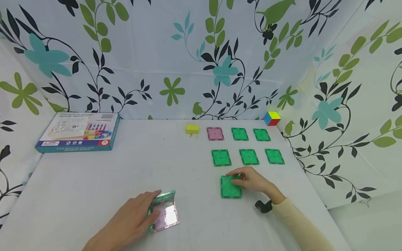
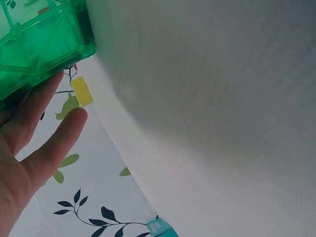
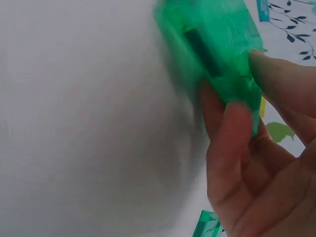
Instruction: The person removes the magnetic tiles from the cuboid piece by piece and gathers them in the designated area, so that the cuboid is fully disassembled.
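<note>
My left hand (image 1: 133, 216) grips a few magnetic tiles (image 1: 166, 216) at the front centre: a pink one faces up, with green ones along its upper and left edges. In the left wrist view, green tiles (image 2: 44, 49) stand above the fingers. My right hand (image 1: 251, 181) pinches a green magnetic tile (image 1: 229, 190) by its right side, between thumb and fingers. The right wrist view shows green plastic (image 3: 222, 44) blurred and overlapping in that hand, so how many pieces it holds is unclear. Beyond lie a pink tile (image 1: 215, 134) and several green tiles (image 1: 221, 158) in two rows.
A yellow block (image 1: 192, 129) stands left of the pink tile. At the back right corner sits a multicoloured cube (image 1: 272, 118). A flat printed box (image 1: 78, 132) lies at the back left. Patterned cloth hangs behind the white table (image 1: 103, 181).
</note>
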Tool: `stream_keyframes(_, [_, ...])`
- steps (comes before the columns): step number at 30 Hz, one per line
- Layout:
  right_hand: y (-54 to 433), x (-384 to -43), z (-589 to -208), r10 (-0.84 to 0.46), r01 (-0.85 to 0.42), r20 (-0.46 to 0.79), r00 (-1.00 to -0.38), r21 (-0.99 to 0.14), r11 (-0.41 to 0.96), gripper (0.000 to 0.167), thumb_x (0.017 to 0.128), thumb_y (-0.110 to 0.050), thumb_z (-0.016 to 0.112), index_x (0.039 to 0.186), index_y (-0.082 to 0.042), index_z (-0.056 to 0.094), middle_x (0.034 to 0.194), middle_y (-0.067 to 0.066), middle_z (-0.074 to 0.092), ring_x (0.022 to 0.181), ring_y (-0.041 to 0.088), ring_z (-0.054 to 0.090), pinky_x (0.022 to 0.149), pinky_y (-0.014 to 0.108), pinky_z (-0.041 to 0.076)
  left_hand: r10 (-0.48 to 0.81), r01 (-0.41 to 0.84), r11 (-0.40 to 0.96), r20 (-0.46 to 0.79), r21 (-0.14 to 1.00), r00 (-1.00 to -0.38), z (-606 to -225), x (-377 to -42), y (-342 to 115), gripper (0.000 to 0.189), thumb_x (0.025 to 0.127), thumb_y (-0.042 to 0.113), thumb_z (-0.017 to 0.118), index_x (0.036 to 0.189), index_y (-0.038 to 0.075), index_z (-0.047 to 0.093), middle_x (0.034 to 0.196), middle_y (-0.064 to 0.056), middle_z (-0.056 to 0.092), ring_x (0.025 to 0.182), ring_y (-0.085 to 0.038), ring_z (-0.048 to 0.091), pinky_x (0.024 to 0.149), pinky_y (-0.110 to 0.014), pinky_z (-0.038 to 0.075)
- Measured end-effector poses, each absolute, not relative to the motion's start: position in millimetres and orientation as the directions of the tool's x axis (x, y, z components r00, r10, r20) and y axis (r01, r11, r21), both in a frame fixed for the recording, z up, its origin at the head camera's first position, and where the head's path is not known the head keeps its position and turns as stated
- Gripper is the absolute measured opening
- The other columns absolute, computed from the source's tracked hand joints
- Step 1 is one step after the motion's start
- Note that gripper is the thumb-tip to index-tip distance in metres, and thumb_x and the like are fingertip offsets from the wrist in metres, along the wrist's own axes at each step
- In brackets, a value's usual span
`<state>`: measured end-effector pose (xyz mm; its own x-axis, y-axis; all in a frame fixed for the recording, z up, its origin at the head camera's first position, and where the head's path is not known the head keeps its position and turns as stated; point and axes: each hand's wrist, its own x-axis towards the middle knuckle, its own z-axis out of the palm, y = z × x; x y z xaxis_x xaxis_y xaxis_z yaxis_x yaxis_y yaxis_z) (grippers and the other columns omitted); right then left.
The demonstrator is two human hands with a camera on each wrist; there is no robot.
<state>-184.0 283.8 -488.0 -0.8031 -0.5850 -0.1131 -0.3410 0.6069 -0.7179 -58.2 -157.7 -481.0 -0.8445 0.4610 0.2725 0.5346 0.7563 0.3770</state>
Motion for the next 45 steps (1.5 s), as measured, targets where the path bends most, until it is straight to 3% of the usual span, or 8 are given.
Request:
stream_keyframes(4, [277.6,-178.4,-490.7,-0.584,-0.455,-0.023,-0.811,-0.603,0.655,0.031,0.095,-0.013,0.072,0.126,-0.012,0.074,0.111,0.002,0.075,0.094,0.008,0.063,0.076,0.022,0.053,0.457,0.534,0.754,0.28,0.382,-0.845,-480.8,-57.6,-157.9,0.051,0.096,0.033,0.07,0.14,0.01,0.056,0.126,0.006,0.067,0.108,-0.011,0.065,0.094,-0.037,0.056])
stream_keyframes(7, [272.6,-175.0,-491.8,-0.581,-0.501,0.022,-0.813,-0.535,0.68,0.031,0.094,-0.014,0.073,0.125,-0.012,0.074,0.105,0.001,0.071,0.093,0.012,0.063,0.074,0.023,0.051,0.453,0.526,0.757,0.27,0.388,-0.85,-480.2,-57.0,-158.0,0.051,0.097,0.033,0.07,0.14,0.011,0.056,0.125,0.007,0.067,0.107,-0.01,0.065,0.094,-0.037,0.057])
stream_keyframes(12, [266.4,-168.3,-492.2,-0.566,-0.54,0.067,-0.821,-0.408,0.736,0.033,0.092,-0.021,0.077,0.124,-0.017,0.075,0.111,0.002,0.067,0.103,0.02,0.062,0.083,0.032,0.053,0.454,0.531,0.756,0.277,0.383,-0.847,-480.8,-56.8,-158.7,0.051,0.096,0.033,0.07,0.14,0.011,0.057,0.125,0.007,0.067,0.106,-0.009,0.065,0.094,-0.036,0.057])
stream_keyframes(17, [262.5,-158.6,-490.9,-0.565,-0.535,0.004,-0.825,-0.326,0.779,0.063,0.079,-0.048,0.086,0.133,-0.022,0.069,0.125,0.0,0.065,0.114,0.018,0.058,0.092,0.039,0.054,0.453,0.529,0.756,0.274,0.385,-0.848,-480.7,-56.1,-159.3,0.05,0.096,0.032,0.07,0.14,0.011,0.057,0.125,0.007,0.067,0.107,-0.01,0.065,0.094,-0.037,0.057])
stream_keyframes(20, [260.3,-153.9,-490.5,-0.584,-0.554,-0.023,-0.812,-0.286,0.782,0.078,0.07,-0.053,0.091,0.137,-0.021,0.067,0.131,0.0,0.064,0.117,0.02,0.057,0.095,0.044,0.054,0.445,0.508,0.767,0.245,0.393,-0.861,-479.9,-55.3,-159.6,0.05,0.097,0.034,0.069,0.14,0.012,0.056,0.126,0.007,0.067,0.108,-0.009,0.064,0.094,-0.037,0.056])
stream_keyframes(27, [257.9,-148.7,-490.0,-0.59,-0.561,-0.018,-0.807,-0.289,0.776,0.074,0.07,-0.042,0.094,0.135,-0.019,0.068,0.131,-0.001,0.066,0.119,0.021,0.058,0.097,0.046,0.053,0.443,0.508,0.773,0.249,0.38,-0.861,-479.5,-54.7,-160.9,0.05,0.097,0.035,0.069,0.14,0.012,0.056,0.125,0.008,0.066,0.107,-0.008,0.063,0.093,-0.036,0.056])
stream_keyframes(35, [237.1,-145.3,-477.1,-0.607,-0.591,0.053,-0.793,-0.308,0.745,0.075,0.073,-0.046,0.091,0.138,-0.018,0.065,0.135,0.0,0.064,0.126,0.022,0.058,0.103,0.049,0.052,0.44,0.498,0.776,0.235,0.386,-0.867,-478.9,-54.7,-160.1,0.051,0.098,0.035,0.069,0.141,0.012,0.056,0.125,0.008,0.066,0.11,-0.009,0.063,0.093,-0.037,0.055])
stream_keyframes(45, [147.2,-139.8,-452.1,-0.735,-0.737,0.232,-0.638,-0.46,0.495,0.05,0.093,-0.036,0.076,0.139,-0.018,0.063,0.133,-0.004,0.066,0.123,0.011,0.062,0.101,0.03,0.055,0.419,0.467,0.786,0.205,0.406,-0.884,-478.1,-54.7,-157.3,0.054,0.1,0.042,0.063,0.145,0.014,0.053,0.128,0.007,0.066,0.113,-0.009,0.063,0.093,-0.039,0.055])
